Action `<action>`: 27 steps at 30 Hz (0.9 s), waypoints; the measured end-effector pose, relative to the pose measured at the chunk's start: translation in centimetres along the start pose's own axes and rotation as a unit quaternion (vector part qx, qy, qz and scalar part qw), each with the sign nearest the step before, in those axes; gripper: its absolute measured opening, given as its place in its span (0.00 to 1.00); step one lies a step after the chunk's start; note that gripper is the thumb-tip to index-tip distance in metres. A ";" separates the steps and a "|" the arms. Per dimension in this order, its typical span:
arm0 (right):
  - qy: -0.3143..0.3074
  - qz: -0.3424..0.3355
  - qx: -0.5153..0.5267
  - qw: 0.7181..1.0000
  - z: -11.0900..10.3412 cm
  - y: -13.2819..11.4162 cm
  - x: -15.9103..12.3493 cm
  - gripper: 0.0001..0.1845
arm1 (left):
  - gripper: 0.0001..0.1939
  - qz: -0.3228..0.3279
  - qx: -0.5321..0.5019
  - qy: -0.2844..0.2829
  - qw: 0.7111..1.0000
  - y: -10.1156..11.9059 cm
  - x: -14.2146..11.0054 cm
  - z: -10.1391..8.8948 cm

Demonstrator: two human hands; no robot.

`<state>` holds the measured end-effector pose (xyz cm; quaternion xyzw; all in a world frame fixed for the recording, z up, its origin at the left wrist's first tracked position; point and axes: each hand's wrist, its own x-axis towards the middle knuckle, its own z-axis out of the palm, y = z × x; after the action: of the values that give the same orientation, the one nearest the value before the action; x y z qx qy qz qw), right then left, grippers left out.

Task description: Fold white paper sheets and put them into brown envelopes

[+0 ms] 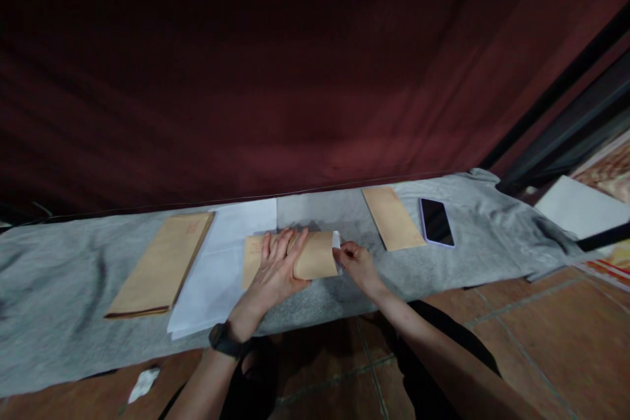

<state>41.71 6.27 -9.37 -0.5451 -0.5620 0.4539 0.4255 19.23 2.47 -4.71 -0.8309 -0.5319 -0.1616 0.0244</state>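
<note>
A brown envelope (315,259) lies crosswise on the grey cloth, partly over white sheets. My left hand (280,266) rests on it, palm down with fingers spread, hiding its middle. A strip of white paper (336,241) sticks out of the envelope's right end. My right hand (357,262) pinches at that end with curled fingers, closed on the paper; the fingertips are partly hidden. Left of my hands lie the white paper sheets (216,275) and a stack of brown envelopes (162,262). Another single brown envelope (394,220) lies to the right.
A phone (437,223) with a dark screen and pale purple case lies at the right of the grey cloth (506,230). Behind hangs a dark red curtain (295,79). A crumpled white scrap (144,384) is on the tiled floor (541,341).
</note>
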 end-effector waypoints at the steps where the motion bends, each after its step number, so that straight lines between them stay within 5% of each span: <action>1: 0.009 0.001 0.001 1.000 0.0 0.1 0.0 0.16 | 0.56 0.002 0.002 0.000 1.000 0.1 0.0 0.0; 19: 0.061 -0.027 -0.039 0.997 0.3 0.2 0.1 0.05 | 0.56 0.005 -0.002 -0.003 1.000 0.6 0.2 0.4; 27: 0.077 -0.002 -0.018 0.997 0.9 0.2 -0.1 0.08 | 0.55 0.007 -0.005 -0.006 1.000 0.8 0.3 0.3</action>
<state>40.90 6.16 -9.72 -0.5847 -0.5369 0.3992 0.4587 20.16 2.47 -4.75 -0.8357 -0.5253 -0.1593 0.0179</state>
